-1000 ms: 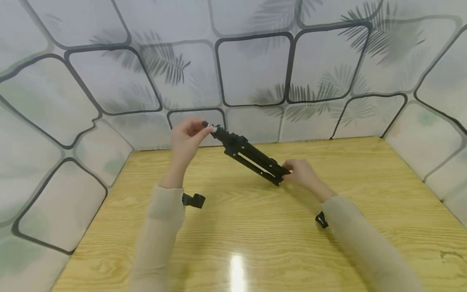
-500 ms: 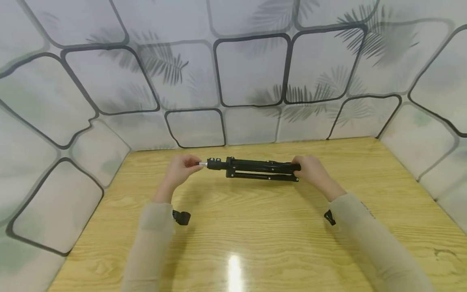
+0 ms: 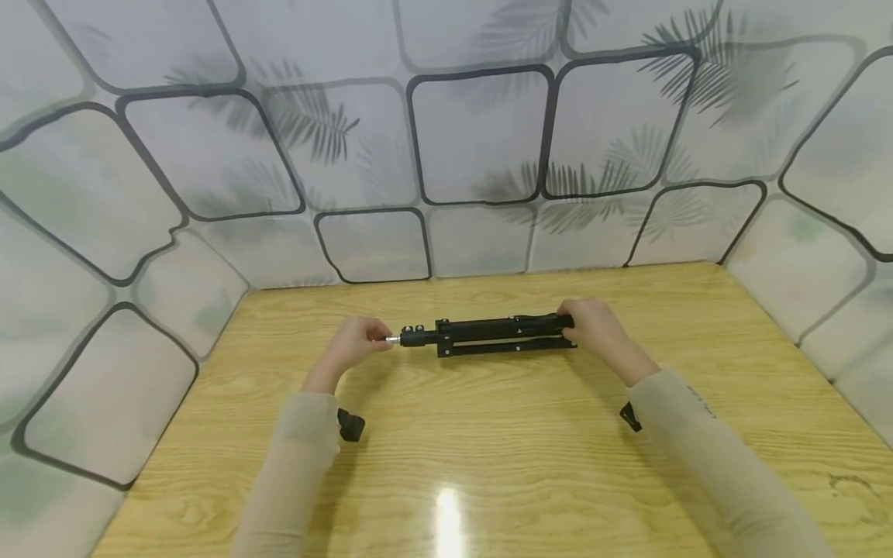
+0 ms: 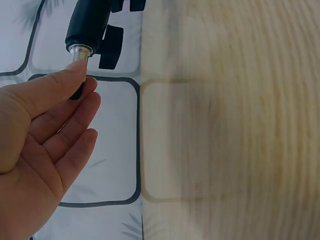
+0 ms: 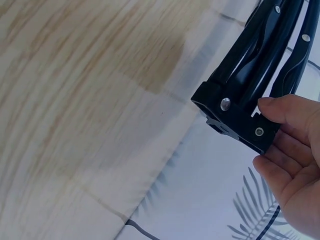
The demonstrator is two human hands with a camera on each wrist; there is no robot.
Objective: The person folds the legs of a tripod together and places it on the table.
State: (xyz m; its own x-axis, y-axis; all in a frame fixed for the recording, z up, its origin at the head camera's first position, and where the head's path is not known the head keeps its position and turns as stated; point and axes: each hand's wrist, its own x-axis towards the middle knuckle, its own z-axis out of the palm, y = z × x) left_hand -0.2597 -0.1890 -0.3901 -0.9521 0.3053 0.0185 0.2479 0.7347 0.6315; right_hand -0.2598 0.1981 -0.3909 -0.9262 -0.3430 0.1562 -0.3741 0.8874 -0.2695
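A black folded tripod light stand (image 3: 481, 332) lies almost level between my two hands in the head view. My left hand (image 3: 353, 343) pinches the silver metal tip (image 4: 80, 52) at its left end between thumb and fingers. Beside that tip, the left wrist view shows a black collar with a flat knob (image 4: 111, 47). At the other end, my right hand (image 3: 593, 329) grips the stand's folded legs. The right wrist view shows the thumb and fingers on a black riveted bracket (image 5: 235, 117). Whether the stand touches the table cannot be told.
The wooden table (image 3: 481, 434) spreads under both hands, with a bright light reflection near its front. A pale patterned cloth wall (image 3: 481, 132) rises behind the table and along both sides. Black straps with small mounts (image 3: 350, 425) sit at the wrists.
The stand has swung from a slant, left end raised, to almost level as my left hand came down. In the last half second it tipped slightly lower at the left. Both hands keep their hold.
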